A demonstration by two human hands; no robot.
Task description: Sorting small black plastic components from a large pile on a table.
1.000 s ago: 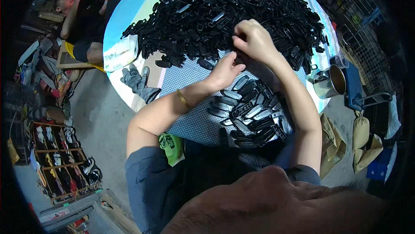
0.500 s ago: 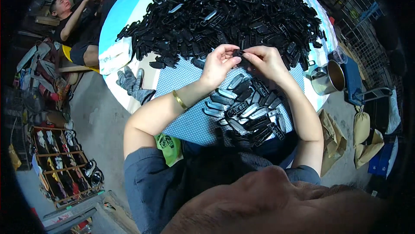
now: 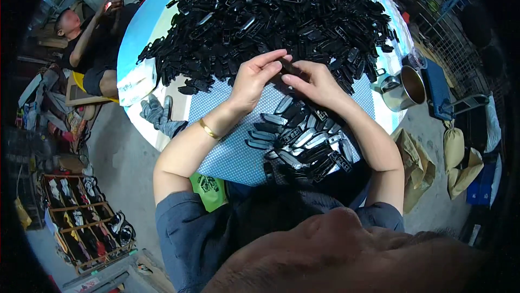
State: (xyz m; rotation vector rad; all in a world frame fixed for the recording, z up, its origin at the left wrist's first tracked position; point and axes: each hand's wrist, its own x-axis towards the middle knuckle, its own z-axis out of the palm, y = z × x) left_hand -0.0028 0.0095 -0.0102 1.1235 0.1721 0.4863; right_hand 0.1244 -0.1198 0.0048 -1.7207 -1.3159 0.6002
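Dark piece (image 3: 288,67) pinched in left hand (image 3: 254,80) and right hand (image 3: 319,83); hemmed by black heap (image 3: 271,14) beyond, smaller pile (image 3: 306,140) nearer; glove (image 3: 161,117) laid left, metal mug (image 3: 399,93) right.

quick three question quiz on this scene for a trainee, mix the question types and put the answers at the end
1. Multiple choice: what do the left hand and right hand hold between them?
a) a grey glove
b) a small dark piece
c) a phone

2. True or false: the person's left wrist is bare.

3. Fill in: seen from the person's side, the metal pot stands near the ____ edge of the table.

Key:
1. b
2. False: a gold-coloured bracelet is around it.
3. right
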